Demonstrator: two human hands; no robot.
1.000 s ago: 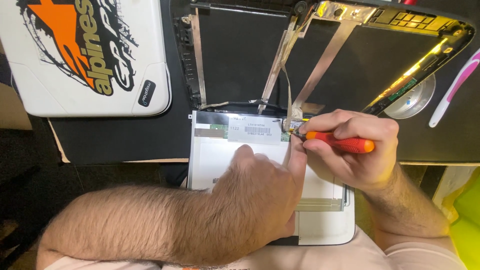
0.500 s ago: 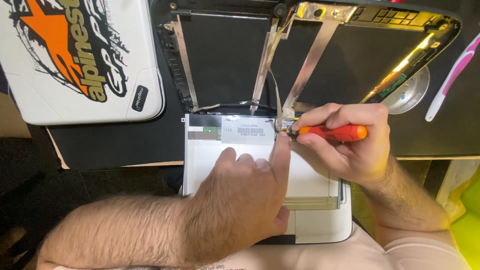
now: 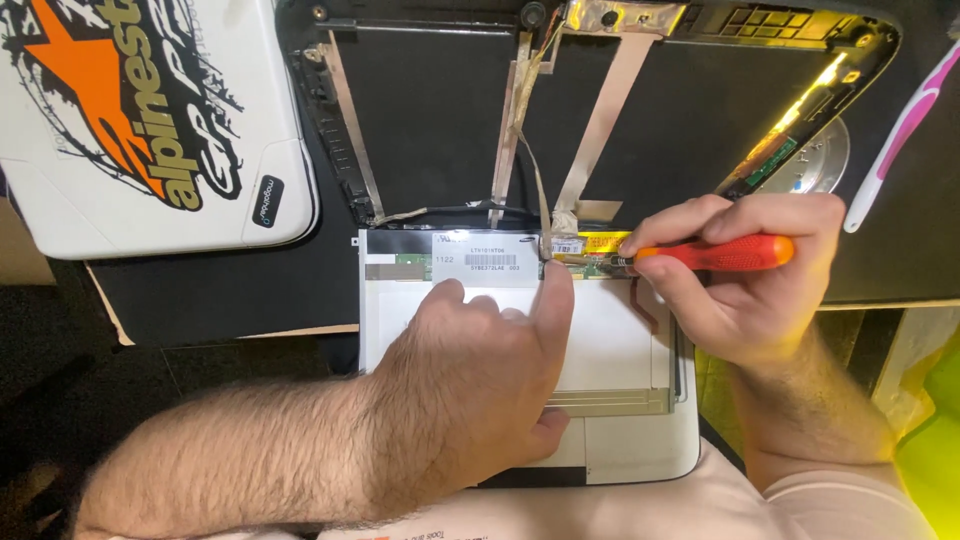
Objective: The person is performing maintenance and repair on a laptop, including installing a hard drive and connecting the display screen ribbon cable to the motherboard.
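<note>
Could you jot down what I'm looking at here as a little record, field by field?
Setting: dark work mat with an opened laptop lid shell
Left hand: pressed flat on the white back of a loose display panel, index finger at its top edge
Right hand: grip closed round an orange-handled screwdriver, tip at the panel's top edge
Nearby: white case with orange graphic at upper left; pink and white tool at far right

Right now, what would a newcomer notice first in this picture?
The eye goes to the orange-handled screwdriver in the right hand, its tip at the top edge of a white display panel in the centre. The left hand presses flat on that panel. At upper left lies a white case with an orange star graphic.
</note>
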